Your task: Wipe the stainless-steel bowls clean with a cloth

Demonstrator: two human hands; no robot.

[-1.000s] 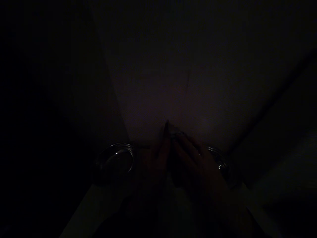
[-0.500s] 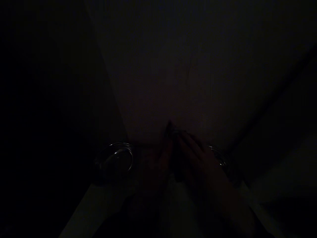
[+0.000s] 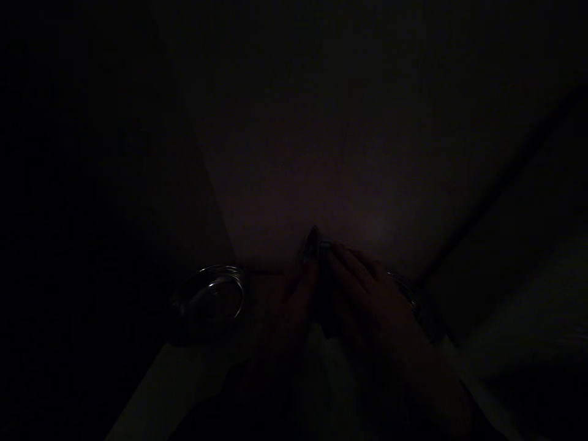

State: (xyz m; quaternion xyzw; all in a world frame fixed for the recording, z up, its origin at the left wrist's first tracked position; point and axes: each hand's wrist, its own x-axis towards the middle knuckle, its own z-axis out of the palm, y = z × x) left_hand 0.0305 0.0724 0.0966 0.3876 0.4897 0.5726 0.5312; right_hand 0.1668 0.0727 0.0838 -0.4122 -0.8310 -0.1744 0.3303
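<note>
The view is very dark. My left hand (image 3: pixel 291 306) and my right hand (image 3: pixel 370 291) are close together at the lower middle. A small dark thing with a pointed top (image 3: pixel 312 240) stands up at the fingertips of my left hand; I cannot make out its kind. The fingers of my right hand are pressed together and bent toward it, and a small, faintly bluish edge (image 3: pixel 325 245) shows at their tips. Both hands look closed around what lies between them, and most of it is hidden in shadow.
A shiny round bowl (image 3: pixel 209 300) stands left of my hands. Behind my right wrist, a second shiny round dish (image 3: pixel 416 300) is partly covered. A pale work surface (image 3: pixel 151 383) shows at the lower left, and a pale panel (image 3: pixel 285 184) rises behind.
My hands stay in nearly the same place, with the left fingers shifted slightly. The dark pointed thing shows a little more clearly, and the light on the panel has changed.
</note>
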